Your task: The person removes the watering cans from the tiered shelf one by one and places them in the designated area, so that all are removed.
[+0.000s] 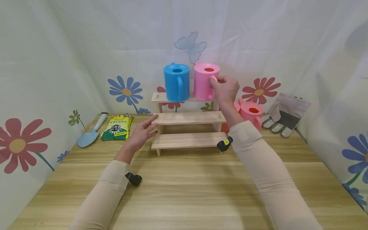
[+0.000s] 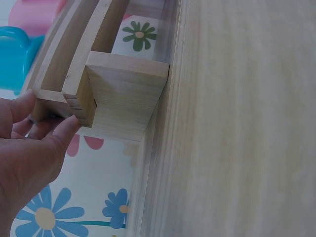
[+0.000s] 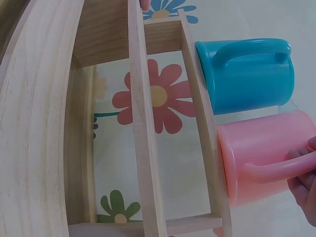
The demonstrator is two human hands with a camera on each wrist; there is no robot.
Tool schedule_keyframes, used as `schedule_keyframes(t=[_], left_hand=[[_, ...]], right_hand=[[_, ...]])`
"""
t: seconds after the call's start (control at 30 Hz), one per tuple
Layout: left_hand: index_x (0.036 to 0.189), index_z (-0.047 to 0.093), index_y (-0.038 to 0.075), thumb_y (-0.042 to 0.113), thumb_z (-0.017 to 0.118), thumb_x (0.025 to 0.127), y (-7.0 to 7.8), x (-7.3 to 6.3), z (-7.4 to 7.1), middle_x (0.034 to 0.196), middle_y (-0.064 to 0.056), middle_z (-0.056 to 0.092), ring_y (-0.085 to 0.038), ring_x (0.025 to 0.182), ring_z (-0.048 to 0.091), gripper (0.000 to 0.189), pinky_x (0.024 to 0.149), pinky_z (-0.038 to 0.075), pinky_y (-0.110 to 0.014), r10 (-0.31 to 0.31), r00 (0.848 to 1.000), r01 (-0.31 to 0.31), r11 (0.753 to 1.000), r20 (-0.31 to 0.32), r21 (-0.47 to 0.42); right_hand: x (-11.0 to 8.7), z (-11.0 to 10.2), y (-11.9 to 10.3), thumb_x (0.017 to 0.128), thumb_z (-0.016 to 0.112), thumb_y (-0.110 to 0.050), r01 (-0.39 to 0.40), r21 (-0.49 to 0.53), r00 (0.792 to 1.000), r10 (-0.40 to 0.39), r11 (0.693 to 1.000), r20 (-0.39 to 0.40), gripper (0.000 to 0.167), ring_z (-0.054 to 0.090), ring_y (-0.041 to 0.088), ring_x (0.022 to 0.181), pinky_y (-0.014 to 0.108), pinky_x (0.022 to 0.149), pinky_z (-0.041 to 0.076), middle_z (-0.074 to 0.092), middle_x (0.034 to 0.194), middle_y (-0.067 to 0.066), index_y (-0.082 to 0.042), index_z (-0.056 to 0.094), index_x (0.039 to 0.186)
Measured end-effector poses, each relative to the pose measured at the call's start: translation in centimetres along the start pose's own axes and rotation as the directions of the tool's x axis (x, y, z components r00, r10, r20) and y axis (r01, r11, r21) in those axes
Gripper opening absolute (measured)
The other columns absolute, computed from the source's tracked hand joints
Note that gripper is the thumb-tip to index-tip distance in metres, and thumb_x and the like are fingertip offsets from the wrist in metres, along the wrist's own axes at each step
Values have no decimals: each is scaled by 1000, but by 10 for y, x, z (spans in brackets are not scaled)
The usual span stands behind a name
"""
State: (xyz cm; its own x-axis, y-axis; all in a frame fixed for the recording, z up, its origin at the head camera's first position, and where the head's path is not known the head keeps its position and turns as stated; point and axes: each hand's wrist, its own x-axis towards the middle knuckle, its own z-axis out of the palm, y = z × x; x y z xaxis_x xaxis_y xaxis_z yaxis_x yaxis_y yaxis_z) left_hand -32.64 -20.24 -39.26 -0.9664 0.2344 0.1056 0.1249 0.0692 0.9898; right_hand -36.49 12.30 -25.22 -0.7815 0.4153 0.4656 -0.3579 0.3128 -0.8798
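- From my end I'm watching the right hand (image 1: 227,91) pinching the handle (image 3: 276,170) of the pink watering can (image 1: 203,86) above the right half of the wooden stand (image 1: 187,118); the can is standing upright, its base seeming to be meeting the stand's top tier.
- The left hand (image 1: 141,134) is gripping the left end of the stand's middle tier, thumb and fingers lying about the board.
- The blue watering can (image 1: 172,84) is sitting on the stand's top tier, just left of the pink one without touching it, as far as I'm seeing.
- I'm judging the pink can light and stiff, hollow plastic, smooth enough to be slipping a little but hardly fragile; I'm favouring the loop handle, since a high pinch may be letting the base swing.
- Right of the stand, coral cans (image 1: 251,111) are standing partly behind the right arm, and a work glove (image 1: 290,111) is lying farther out.
- Left of the stand, a yellow-and-green packet (image 1: 118,127) is lying near a blue trowel (image 1: 92,134).
- The packet is showing print that's facing away from me; I'm not managing to read a brand. Small marks on the stand's tier ends are staying illegible too.
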Motion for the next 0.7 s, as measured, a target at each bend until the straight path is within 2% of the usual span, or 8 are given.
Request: schedule_keyframes(t=[0.43, 0.7], left_hand=[[157, 36, 18, 26, 51, 106, -1, 1, -3, 165, -1, 19, -24, 148, 25, 54, 110, 41, -45, -2, 1000, 2, 1000, 1, 1], [158, 34, 17, 25, 50, 107, 0, 1, -1, 166, -2, 19, -25, 148, 25, 54, 110, 41, -45, -2, 1000, 2, 1000, 14, 4]], right_hand=[[-7, -17, -3, 85, 76, -26, -20, 28, 1000, 20, 999, 22, 30, 71, 18, 82, 27, 75, 60, 76, 92, 12, -3, 79, 103], [-18, -46, 3, 85, 78, -34, -79, 56, 996, 77, 995, 37, 35, 70, 17, 87, 25, 77, 59, 75, 95, 8, -7, 78, 108]])
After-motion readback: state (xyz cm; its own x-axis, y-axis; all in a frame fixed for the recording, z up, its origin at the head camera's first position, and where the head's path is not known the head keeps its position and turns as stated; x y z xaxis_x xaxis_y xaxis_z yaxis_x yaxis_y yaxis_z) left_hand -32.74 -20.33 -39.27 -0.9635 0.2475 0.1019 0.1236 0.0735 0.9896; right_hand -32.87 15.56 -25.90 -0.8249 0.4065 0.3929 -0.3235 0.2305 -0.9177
